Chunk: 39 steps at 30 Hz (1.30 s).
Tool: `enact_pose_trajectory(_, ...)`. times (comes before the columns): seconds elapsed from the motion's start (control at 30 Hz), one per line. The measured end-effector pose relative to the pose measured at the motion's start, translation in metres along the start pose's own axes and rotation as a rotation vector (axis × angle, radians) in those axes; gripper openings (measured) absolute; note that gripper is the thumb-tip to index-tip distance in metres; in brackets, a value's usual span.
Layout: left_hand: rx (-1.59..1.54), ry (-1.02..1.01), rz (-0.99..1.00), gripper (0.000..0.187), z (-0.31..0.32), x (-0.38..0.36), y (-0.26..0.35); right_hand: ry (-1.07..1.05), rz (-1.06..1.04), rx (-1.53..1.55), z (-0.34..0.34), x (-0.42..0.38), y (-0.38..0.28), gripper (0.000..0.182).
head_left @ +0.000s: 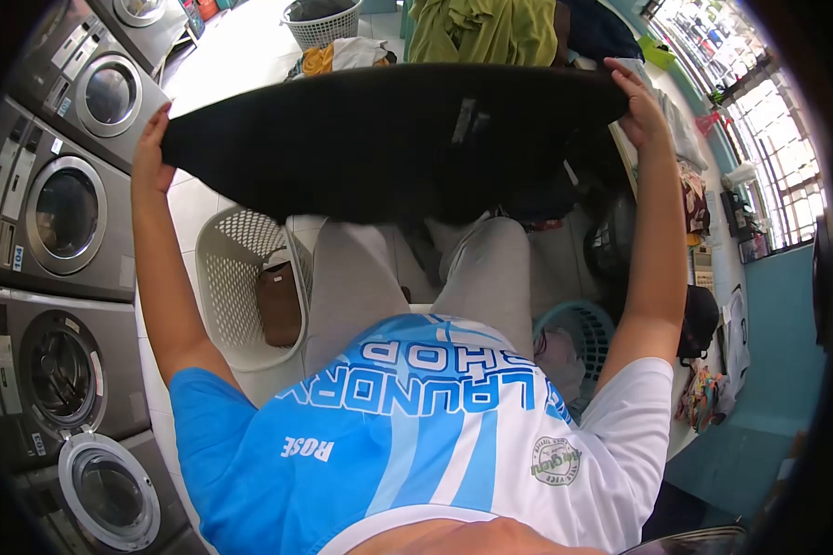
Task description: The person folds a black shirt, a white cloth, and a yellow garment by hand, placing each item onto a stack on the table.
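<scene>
A black garment (361,139) is stretched wide in the air above my lap, with a small grey mark near its right part. Its exact kind cannot be made out. My left hand (152,157) is closed on the left end, thumb and fingers pinching the edge. At the upper right, my right hand (640,109) grips the other end, and some of its fingers are hidden behind the cloth. The lower edge sags over my knees and looks slightly blurred.
A white laundry basket (215,277) with a brown folded item (279,305) stands by my left leg. A blue-green basket (594,324) holds clothes at my right. Front-loading machines (65,213) line the left. Green cloth (481,32) lies ahead; a cluttered counter (727,240) runs along the right.
</scene>
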<state>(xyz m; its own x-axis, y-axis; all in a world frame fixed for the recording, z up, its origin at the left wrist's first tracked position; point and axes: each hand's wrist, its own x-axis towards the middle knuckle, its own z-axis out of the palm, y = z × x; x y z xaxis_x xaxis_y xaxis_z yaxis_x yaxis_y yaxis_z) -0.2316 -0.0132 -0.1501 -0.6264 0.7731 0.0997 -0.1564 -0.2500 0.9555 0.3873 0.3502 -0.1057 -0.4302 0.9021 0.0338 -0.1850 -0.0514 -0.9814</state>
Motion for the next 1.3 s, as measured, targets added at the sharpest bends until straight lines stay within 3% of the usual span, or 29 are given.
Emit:
enact_pose_trajectory(0.07,0.029,-0.047,0.029,0.026,0.000,0.000,0.006,-0.028,-0.016,-0.052,-0.004,-0.006,-0.009,0.026)
enact_pose_trajectory(0.23,0.186,-0.047,-0.113,0.030,0.009,-0.056,-0.029,0.008,0.078,-0.183,-0.013,-0.100,0.010,0.026)
enact_pose_trajectory(0.3,0.165,-0.109,-0.218,0.030,-0.003,-0.088,-0.073,0.105,0.025,-0.582,-0.022,-0.151,0.039,0.027)
enact_pose_trajectory(0.4,0.277,-0.159,-0.339,0.027,-0.026,-0.142,-0.148,0.095,0.326,-0.511,-0.066,-0.223,0.113,0.029)
enact_pose_trajectory(0.5,0.194,-0.164,-0.535,0.026,-0.040,-0.193,-0.200,0.129,0.694,-0.356,-0.104,-0.286,0.188,0.027)
enact_pose_trajectory(0.6,0.144,-0.078,-0.633,0.024,-0.031,-0.217,-0.209,0.228,0.700,-0.158,-0.079,-0.315,0.200,0.026)
enact_pose_trajectory(0.77,0.307,-0.044,-0.407,0.020,-0.022,-0.201,-0.206,0.283,0.598,-0.148,-0.083,-0.308,0.193,0.025)
enact_pose_trajectory(1.03,0.475,0.022,-0.147,0.016,-0.004,-0.184,-0.139,0.269,0.370,-0.064,-0.079,-0.298,0.155,0.027)
enact_pose_trajectory(1.17,0.508,-0.019,-0.248,0.015,-0.040,-0.211,-0.156,0.301,0.471,-0.170,-0.100,-0.334,0.168,0.027)
enact_pose_trajectory(1.3,0.734,-0.207,-0.535,0.015,-0.063,-0.241,-0.202,0.216,0.687,-0.290,-0.105,-0.364,0.215,0.029)
